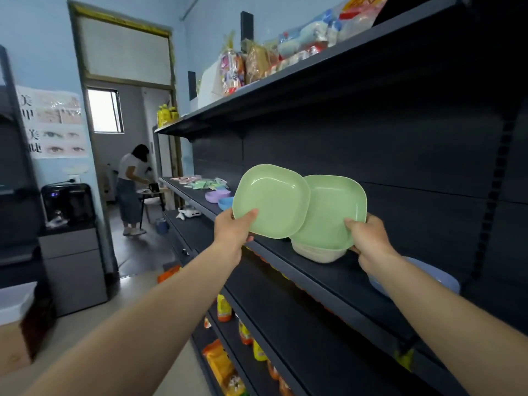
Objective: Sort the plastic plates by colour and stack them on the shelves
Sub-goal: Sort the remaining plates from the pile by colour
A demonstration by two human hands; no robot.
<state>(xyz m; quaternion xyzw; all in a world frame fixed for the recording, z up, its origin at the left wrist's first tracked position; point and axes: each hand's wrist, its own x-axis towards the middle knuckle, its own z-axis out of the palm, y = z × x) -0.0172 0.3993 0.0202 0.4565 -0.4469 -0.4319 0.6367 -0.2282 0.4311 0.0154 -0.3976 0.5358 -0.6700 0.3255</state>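
Note:
Two light green square plates are held up in front of the dark middle shelf (328, 284). My left hand (233, 228) grips the left green plate (271, 201) at its lower left rim, thumb on the inside. My right hand (368, 238) grips the right green plate (331, 210) at its lower right rim. The left plate overlaps the right one. Under the right plate a cream white plate (318, 252) sits on the shelf. A blue plate (428, 277) lies on the shelf behind my right forearm. Farther left on the shelf are a purple plate (215, 195) and a blue plate (225, 202).
Packaged snacks (257, 62) fill the top shelf; orange and yellow packets (224, 308) line the lower shelves. Small pastel items (200, 182) lie at the shelf's far end. A person (131, 190) stands in the doorway at a small table. A grey cabinet (73, 267) stands at left.

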